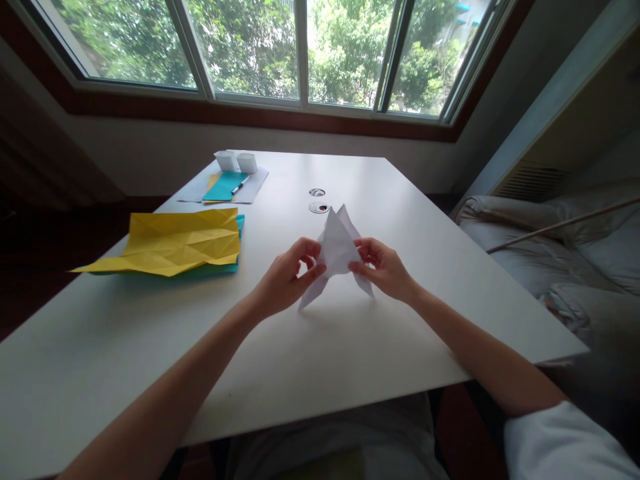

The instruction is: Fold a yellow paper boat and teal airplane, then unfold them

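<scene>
A folded white paper point(338, 243) stands over the middle of the table, with two points at its top and two legs spreading below. My left hand point(294, 270) pinches its left side between thumb and fingers. On the opposite side, my right hand point(383, 267) grips the paper the same way. Some of the fingertips are hidden behind the folds. The lower tips of the paper reach down near the tabletop; whether they touch it I cannot tell.
Creased yellow paper point(183, 241) lies on teal sheets at the left of the white table point(280, 373). Farther back are two white paper boxes point(236, 162), a teal sheet point(226, 186) and a pen point(241, 185). Two round inserts point(319, 208) sit in the tabletop. A covered sofa point(540, 247) stands right.
</scene>
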`<state>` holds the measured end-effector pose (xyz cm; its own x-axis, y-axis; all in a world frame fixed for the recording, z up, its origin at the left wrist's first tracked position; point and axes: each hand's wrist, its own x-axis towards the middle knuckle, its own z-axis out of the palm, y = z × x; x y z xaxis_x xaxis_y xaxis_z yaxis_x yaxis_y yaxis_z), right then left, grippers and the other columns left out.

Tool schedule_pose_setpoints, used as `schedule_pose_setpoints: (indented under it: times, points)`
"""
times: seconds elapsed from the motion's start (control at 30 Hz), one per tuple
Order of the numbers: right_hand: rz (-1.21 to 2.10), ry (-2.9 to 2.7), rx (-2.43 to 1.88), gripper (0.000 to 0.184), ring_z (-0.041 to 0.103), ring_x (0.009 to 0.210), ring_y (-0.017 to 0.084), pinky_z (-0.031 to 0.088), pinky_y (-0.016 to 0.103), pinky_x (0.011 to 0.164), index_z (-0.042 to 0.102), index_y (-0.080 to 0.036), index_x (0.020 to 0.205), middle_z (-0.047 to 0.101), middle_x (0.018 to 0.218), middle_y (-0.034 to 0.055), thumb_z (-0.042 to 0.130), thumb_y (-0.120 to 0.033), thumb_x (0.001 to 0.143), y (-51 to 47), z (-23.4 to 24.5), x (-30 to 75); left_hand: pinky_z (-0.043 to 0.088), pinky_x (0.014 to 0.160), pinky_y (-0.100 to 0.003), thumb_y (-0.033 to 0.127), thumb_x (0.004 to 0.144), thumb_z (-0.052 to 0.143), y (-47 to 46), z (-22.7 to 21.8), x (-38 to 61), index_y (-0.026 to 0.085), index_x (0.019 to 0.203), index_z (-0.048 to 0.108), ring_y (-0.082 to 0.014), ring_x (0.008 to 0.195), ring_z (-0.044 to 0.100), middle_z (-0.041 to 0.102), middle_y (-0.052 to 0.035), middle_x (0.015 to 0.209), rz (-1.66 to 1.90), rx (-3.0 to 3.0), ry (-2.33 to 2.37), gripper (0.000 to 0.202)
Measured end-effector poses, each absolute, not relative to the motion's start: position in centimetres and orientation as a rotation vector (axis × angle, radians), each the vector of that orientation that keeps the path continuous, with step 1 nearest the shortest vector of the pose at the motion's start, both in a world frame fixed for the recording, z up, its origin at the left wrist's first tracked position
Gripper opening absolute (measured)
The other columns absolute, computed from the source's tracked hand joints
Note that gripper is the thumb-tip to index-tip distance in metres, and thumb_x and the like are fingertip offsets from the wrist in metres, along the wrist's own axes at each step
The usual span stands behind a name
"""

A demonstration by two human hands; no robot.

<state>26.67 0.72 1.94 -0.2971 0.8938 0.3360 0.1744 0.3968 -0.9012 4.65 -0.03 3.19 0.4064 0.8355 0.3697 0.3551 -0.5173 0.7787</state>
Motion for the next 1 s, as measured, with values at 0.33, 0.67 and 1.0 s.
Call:
schedule_pose_setpoints:
  times: [0.33,0.67,1.0]
  points:
    - [1.353,-1.464,-0.821,0.02,0.053,0.065,0.011,0.042,0.023,0.059,0.063,-0.018,0.08,0.061,0.072,-0.0007,0.069,-0.035,0.072,2.0,2.0,27.7,0.046,0.078,-0.034,0.022,0.084,0.045,0.1,3.1,4.8,0.02,0.113,0.04,-0.0177,0.089,0.06,0.066,-0.0047,0.093,0.924,2.086,0.974,0.03]
    - [1.434,-1.38,-0.742,0.024,0.055,0.069,0.012,0.045,0.024,0.064,0.06,-0.021,0.082,0.06,0.076,-0.0011,0.071,-0.037,0.069,2.0,2.1,27.6,0.044,0.088,-0.045,0.027,0.08,0.053,0.5,1.6,4.7,0.018,0.104,0.056,-0.0269,0.108,0.048,0.056,-0.0114,0.112,1.034,2.454,1.396,0.025]
    - [1.272,-1.812,-0.822,0.021,0.054,0.066,0.013,0.044,0.027,0.058,0.061,-0.018,0.083,0.06,0.074,0.0003,0.069,-0.033,0.071,1.1,1.9,27.2,0.051,0.071,-0.032,0.022,0.085,0.043,0.3,1.1,5.3,0.024,0.111,0.062,-0.018,0.086,0.061,0.055,-0.0091,0.119,1.001,2.358,1.37,0.032]
